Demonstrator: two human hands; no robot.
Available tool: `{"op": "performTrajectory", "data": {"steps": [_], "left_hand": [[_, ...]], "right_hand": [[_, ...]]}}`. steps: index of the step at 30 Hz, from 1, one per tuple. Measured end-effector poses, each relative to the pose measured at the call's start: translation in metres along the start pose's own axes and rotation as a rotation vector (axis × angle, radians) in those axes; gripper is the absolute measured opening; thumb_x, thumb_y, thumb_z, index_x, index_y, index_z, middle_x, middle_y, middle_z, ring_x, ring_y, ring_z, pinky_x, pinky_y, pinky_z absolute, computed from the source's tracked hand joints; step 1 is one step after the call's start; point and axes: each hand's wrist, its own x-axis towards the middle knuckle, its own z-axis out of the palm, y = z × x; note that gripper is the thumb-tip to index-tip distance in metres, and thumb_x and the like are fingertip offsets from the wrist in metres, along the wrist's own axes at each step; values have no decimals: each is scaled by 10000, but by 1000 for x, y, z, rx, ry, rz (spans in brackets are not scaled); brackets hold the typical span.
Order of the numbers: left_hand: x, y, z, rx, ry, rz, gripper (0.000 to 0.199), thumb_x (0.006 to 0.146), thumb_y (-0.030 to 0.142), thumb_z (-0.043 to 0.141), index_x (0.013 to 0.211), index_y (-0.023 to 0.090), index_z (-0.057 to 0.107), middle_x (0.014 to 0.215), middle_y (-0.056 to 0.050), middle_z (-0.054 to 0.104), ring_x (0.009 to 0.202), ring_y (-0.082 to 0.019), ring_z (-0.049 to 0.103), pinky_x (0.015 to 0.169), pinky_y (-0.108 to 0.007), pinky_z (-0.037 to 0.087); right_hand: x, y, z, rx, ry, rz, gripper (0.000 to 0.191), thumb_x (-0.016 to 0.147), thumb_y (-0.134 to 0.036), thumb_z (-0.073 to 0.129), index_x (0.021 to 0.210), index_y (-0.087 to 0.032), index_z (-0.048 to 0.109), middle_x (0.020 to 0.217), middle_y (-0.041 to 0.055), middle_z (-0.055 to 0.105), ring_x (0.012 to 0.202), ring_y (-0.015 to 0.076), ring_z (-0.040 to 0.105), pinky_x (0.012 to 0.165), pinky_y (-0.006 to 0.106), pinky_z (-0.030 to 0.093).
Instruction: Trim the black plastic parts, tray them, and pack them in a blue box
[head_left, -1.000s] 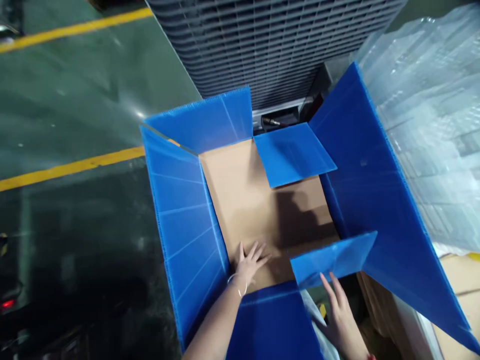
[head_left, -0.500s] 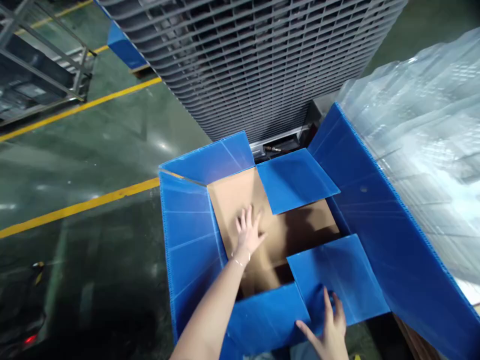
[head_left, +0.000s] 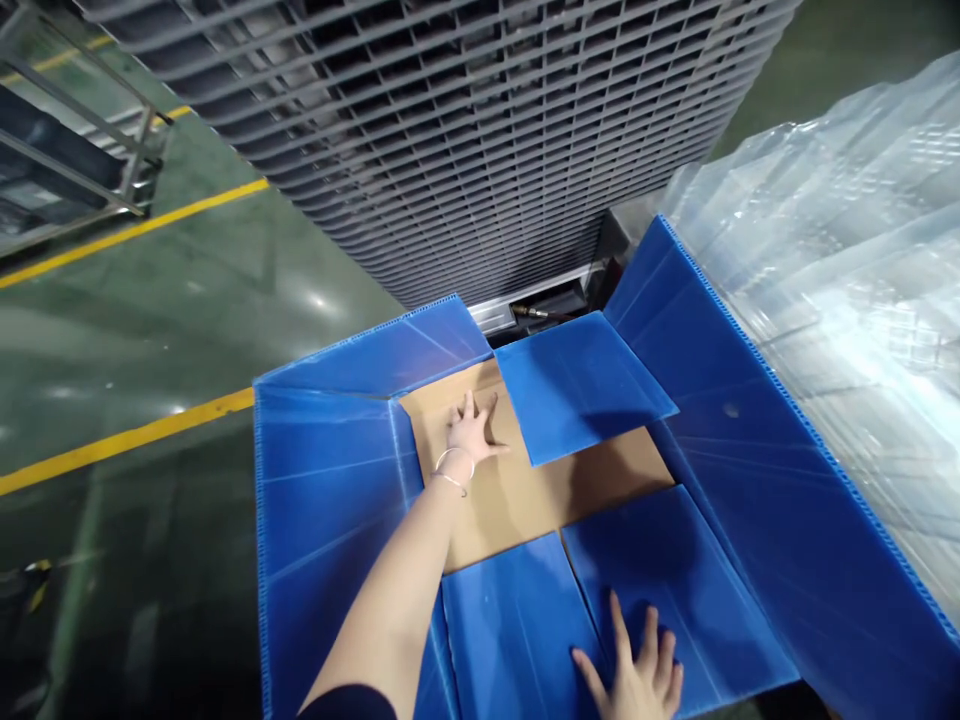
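A blue corrugated plastic box stands in front of me with its flaps at several angles. Inside it lies a flat brown cardboard sheet. My left hand, wearing a bracelet, reaches in with fingers spread on the cardboard near the far left. My right hand is spread over the near right blue flap, fingertips touching it. Another blue flap slants over the cardboard's far right part. The tall right panel stands up.
A grey slatted grille rises just beyond the box. Clear plastic wrap covers a stack at the right. Yellow lines cross the green floor at the left. A metal rack stands at the upper left.
The cardboard sheet now lies flatter and its near edge is under the near flaps, which have dropped down. My left hand moved farther in; my right hand flattened against the flap.
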Motion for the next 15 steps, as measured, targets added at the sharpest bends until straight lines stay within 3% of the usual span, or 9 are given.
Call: {"op": "performTrajectory", "data": {"steps": [2,7,11,15], "left_hand": [[-1,2,-4,43,28,18,1149,673,575,820,1591,351,166,1682,-171,61,1470,-499,247,1126,-571,348],[10,9,-7,99,240,35,954,847,612,627,1602,251,169,1688,-142,53,1537,-415,82,1202,-645,138],[29,8,-12,16,201,20,1018,798,625,670,1601,250,172,1691,-109,81,1519,-407,181,1206,-612,203],[42,5,-22,-15,160,18,1116,705,600,759,1593,215,203,1669,-134,193,1464,-384,332,1193,-478,307]], "right_hand": [[-2,0,4,-3,8,9,1051,825,-658,602,1591,-354,-51,1619,204,183,1347,556,368,991,685,390],[-4,2,14,-4,31,2,1074,808,-684,604,1581,-383,-78,1609,177,237,1351,537,377,1001,685,388],[-3,4,11,29,82,-41,1069,788,-692,606,1590,-388,-33,1596,197,244,1304,575,406,927,721,403],[-4,3,8,49,97,-58,1024,811,-685,567,1596,-370,-9,1584,209,272,1304,592,401,904,742,394]]}}
